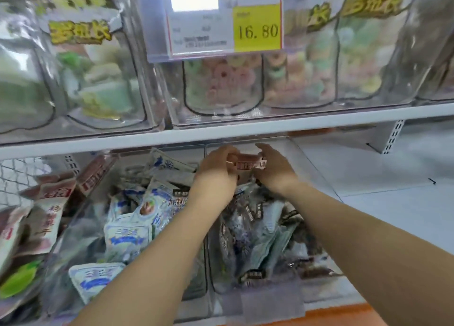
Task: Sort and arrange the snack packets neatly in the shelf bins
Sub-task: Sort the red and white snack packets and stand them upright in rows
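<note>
Both my hands reach deep into the lower shelf. My left hand (217, 169) and my right hand (274, 166) together grip a small pink-brown snack packet (248, 162) by its two ends, above the back of the right clear bin (270, 298). That bin holds several dark grey and pale green packets (258, 230). The clear bin to its left (81, 227) is filled with blue-and-white packets (127, 237), lying in disorder. More pink-brown packets (49, 210) sit at the far left.
The white upper shelf board (221, 134) hangs just over my hands. It carries clear bins of ring-shaped sweets (223, 80) and a price tag reading 16.80 (256, 28). Bare white shelf (393, 173) lies right of the bins. An orange edge (344, 314) runs along the front.
</note>
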A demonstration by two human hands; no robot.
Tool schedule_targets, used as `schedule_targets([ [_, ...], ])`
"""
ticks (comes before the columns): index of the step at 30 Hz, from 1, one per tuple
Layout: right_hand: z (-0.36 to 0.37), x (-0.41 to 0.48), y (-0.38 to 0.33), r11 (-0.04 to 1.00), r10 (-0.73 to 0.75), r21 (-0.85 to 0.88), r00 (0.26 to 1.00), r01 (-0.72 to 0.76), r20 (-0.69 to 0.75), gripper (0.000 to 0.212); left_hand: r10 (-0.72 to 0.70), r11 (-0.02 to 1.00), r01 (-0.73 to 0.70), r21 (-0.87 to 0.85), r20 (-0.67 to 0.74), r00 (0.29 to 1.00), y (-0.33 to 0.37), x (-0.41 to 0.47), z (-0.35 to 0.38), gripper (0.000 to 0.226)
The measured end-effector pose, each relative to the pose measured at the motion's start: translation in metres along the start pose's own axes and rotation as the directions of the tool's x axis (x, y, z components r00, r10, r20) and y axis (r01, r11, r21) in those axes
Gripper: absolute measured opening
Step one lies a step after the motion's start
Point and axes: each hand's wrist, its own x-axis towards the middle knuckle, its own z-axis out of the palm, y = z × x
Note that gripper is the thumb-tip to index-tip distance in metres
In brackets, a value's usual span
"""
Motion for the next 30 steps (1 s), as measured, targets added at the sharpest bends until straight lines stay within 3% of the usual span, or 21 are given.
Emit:
schedule_targets([
  [4, -0.006, -0.002, 0.002, 0.991, -0.053, -0.124, 0.999, 0.052, -0.001, 0.021, 0.031, 0.999, -0.031, -0.034, 0.009, 0.999, 0.001, -0.002, 0.001, 0.031],
  [6, -0.008, -0.014, 0.0, 0.993, -0.103, -0.06, 0.992, 0.099, -0.067, 0.016, 0.051, 0.998, -0.05, -0.025, 0.027, 0.998, 0.002, -0.005, -0.002, 0.035],
  [9, -0.019, -0.041, -0.008, 0.975, -0.189, 0.056, 0.937, 0.215, -0.295, 0.013, 0.074, 0.996, -0.071, -0.056, 0.052, 0.996, 0.009, -0.014, -0.01, 0.038],
  [11, -0.031, -0.065, -0.015, 0.949, -0.182, 0.19, 0.928, 0.252, -0.325, 0.012, 0.003, 0.953, 0.012, -0.301, 0.049, 0.999, 0.017, -0.027, -0.016, 0.031],
  [12, -0.036, -0.078, -0.017, 0.938, -0.182, 0.226, 0.929, 0.262, -0.322, 0.014, -0.081, 0.869, 0.097, -0.484, 0.055, 0.995, 0.024, -0.034, -0.021, 0.029],
  [14, -0.04, -0.104, -0.02, 0.917, -0.228, 0.247, 0.918, 0.314, -0.323, 0.023, -0.263, 0.595, 0.275, -0.755, 0.141, 0.955, 0.031, -0.049, -0.03, 0.029],
  [15, -0.041, -0.116, -0.022, 0.898, -0.281, 0.242, 0.901, 0.368, -0.33, 0.026, -0.315, 0.477, 0.306, -0.824, 0.165, 0.935, 0.031, -0.058, -0.033, 0.022],
  [16, -0.04, -0.127, -0.024, 0.872, -0.347, 0.226, 0.875, 0.433, -0.337, 0.025, -0.333, 0.426, 0.307, -0.851, 0.168, 0.928, 0.03, -0.067, -0.035, 0.013],
  [19, -0.03, -0.153, -0.033, 0.806, -0.521, 0.125, 0.793, 0.579, -0.316, 0.026, -0.34, 0.57, 0.262, -0.779, 0.067, 0.938, 0.022, -0.097, -0.044, 0.043],
  [23, -0.014, -0.174, -0.055, 0.761, -0.61, 0.112, 0.763, 0.639, -0.215, 0.032, -0.392, 0.491, 0.238, -0.838, 0.032, 0.919, 0.002, -0.131, -0.072, 0.053],
  [24, -0.008, -0.178, -0.062, 0.755, -0.622, 0.12, 0.762, 0.644, -0.18, 0.033, -0.387, 0.51, 0.22, -0.832, 0.007, 0.922, -0.007, -0.139, -0.081, 0.053],
  [27, 0.011, -0.182, -0.088, 0.742, -0.656, 0.107, 0.75, 0.662, -0.083, 0.036, -0.373, 0.653, 0.159, -0.741, -0.131, 0.919, -0.036, -0.156, -0.116, 0.052],
  [30, 0.03, -0.181, -0.112, 0.779, -0.623, 0.075, 0.782, 0.623, -0.025, 0.025, -0.332, 0.85, 0.116, -0.513, -0.353, 0.875, -0.076, -0.162, -0.153, 0.047],
])
